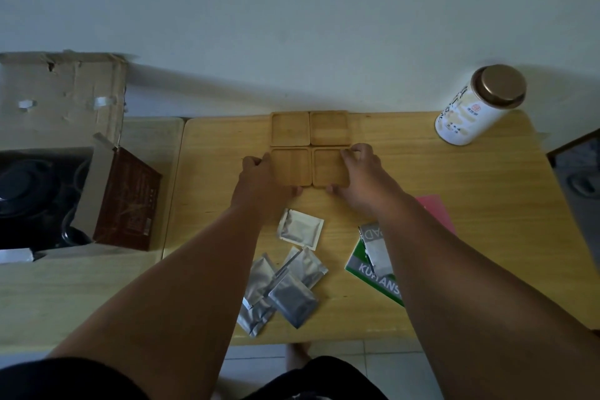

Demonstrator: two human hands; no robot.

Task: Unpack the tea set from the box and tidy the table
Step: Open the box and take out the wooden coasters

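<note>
Nearest me, silver foil sachets (285, 286) lie scattered on the yellow table (454, 178), with a green booklet (370, 266) to their right. Past them, mid-table, my left hand (263, 182) grips the near-left coaster (290, 167), which is square, wooden and raised-rimmed: thumb on its near edge, fingers curled at its left side. My right hand (360, 178) grips the matching near-right coaster (328, 169), thumb at the near edge, fingers bent over the far right corner. The far pair of coasters (290, 128) sits just beyond, completing a two-by-two block. White tea tin (477, 107) far right; open cardboard box (61, 101) far left, dark teaware (29, 191) inside.
</note>
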